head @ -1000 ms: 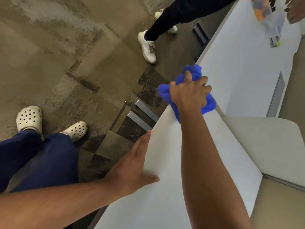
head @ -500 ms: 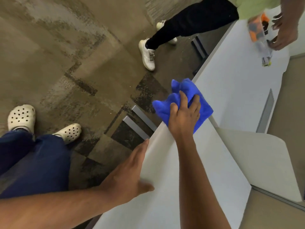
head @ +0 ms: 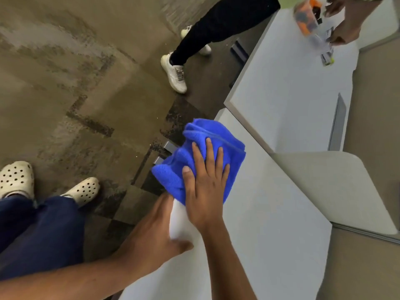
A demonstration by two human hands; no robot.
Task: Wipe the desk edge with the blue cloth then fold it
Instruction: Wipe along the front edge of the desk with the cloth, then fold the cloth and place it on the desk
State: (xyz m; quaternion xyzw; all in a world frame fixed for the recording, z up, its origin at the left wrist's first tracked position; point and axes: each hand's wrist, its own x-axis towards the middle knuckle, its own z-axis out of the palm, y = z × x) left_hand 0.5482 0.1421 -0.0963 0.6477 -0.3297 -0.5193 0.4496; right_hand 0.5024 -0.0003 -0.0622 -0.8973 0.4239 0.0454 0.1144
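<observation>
A bunched blue cloth [head: 194, 154] lies over the left edge of the white desk [head: 270, 213], partly hanging past it. My right hand [head: 205, 187] presses flat on the cloth with fingers spread, holding it against the desk edge. My left hand [head: 151, 234] rests open on the same edge just below the cloth, thumb on the desk top, fingertips close to the cloth.
A second white desk [head: 292, 87] adjoins at the far end, where another person's hands [head: 344, 33] hold a spray bottle [head: 307, 16]. That person's leg and white shoe [head: 175, 72] stand on the floor. A beige panel [head: 335, 187] sits to the right.
My right hand has slid the blue cloth along the desk edge toward me, stopping close to my left hand, which has stayed on the edge.
</observation>
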